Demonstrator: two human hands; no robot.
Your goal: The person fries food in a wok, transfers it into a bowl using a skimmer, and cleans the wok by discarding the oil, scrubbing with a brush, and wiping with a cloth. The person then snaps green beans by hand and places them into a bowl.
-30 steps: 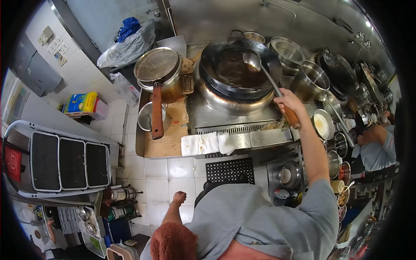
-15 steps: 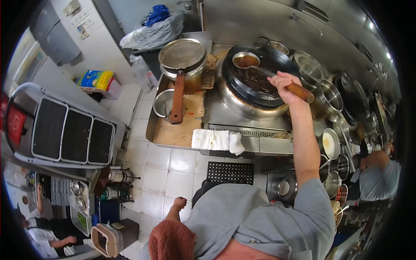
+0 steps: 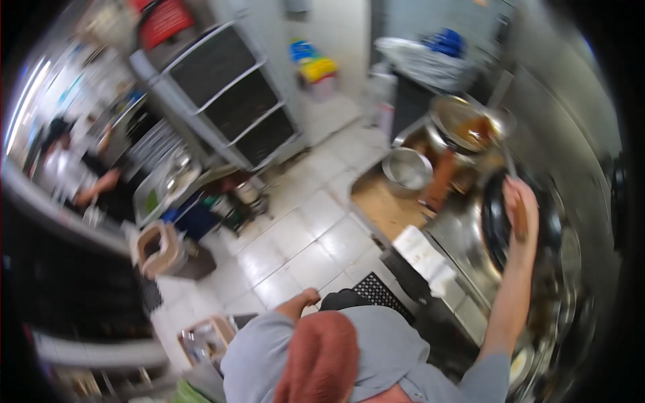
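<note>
White-tiled floor (image 3: 282,232) runs down the middle, w/ a stainless steel range (image 3: 463,252) on your right and a co-worker in a white top (image 3: 70,171) way off to the left. Pic's pretty blurry, fyi.

Your R hand (image 3: 522,196) is wrapped round the brown wooden grip of a long metal ladle (image 3: 521,220). Its head end is up by the round fine-mesh strainer (image 3: 451,114), which sits on top of a big silver metal pot (image 3: 438,138) w/ its wooden handle (image 3: 440,178) angled back towards you. Reddish-brown liquid (image 3: 476,132) shows over the mesh, but can't tell if it's all on the mesh or partly in the ladle b/c of blur. Your L hand (image 3: 310,296) is down by your side, fingers curled in, nothing visible in it afaict.

Progress-wise, imo: this scoop is clear of the round black wok (image 3: 496,225) and over at the strainer, so the carrying bit looks done. Emptying prob isn't finished, since the ladle's right there w/ the liquid. No idea how much is left in the wok, inside's mostly out of sight behind your hand and arm. Same for the pot, can't see its level.

Nearby you've also got a small round steel pan (image 3: 408,168) on the brown cardboard (image 3: 386,208), just beside the strainer's handle, plus a folded white cloth (image 3: 422,257) at the range's front edge.
</note>
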